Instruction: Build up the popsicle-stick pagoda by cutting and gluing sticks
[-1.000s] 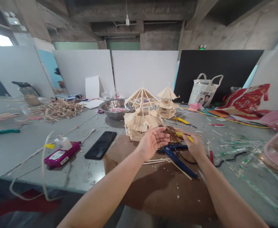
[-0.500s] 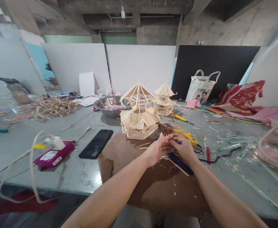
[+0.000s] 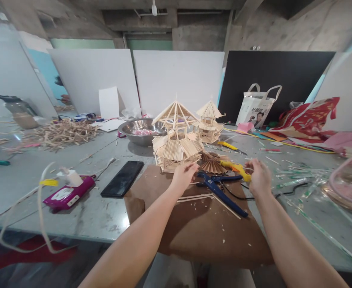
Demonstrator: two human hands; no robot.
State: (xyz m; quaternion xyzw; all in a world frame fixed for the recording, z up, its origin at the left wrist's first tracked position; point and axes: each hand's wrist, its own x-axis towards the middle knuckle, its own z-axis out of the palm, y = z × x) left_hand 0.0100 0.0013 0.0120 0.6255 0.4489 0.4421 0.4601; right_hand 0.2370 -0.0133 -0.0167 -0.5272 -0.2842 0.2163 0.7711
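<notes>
A pavilion model of wooden sticks point(image 3: 176, 140) stands at the far edge of a brown paper mat point(image 3: 206, 232). My left hand point(image 3: 183, 175) reaches to the model's base with its fingers curled close together; what they pinch is too small to make out. My right hand point(image 3: 260, 176) hovers just right of a yellow glue gun point(image 3: 236, 168), fingers loosely apart and holding nothing. Blue-handled cutters point(image 3: 222, 194) and a few loose sticks point(image 3: 194, 197) lie on the mat between my hands. A brown folded fan shape point(image 3: 213, 165) rests by the model.
A smaller stick pavilion point(image 3: 208, 120) and a steel bowl point(image 3: 138, 132) stand behind. A black phone point(image 3: 122, 179) and a magenta wipes pack point(image 3: 69, 193) lie to the left. A heap of sticks point(image 3: 64, 134) sits far left; a white bag point(image 3: 258, 108) and plastic scraps point(image 3: 296, 182) sit on the right.
My hands were together in front of the model; they have parted. The left one went forward to the model's base, the right one out to the right past the glue gun.
</notes>
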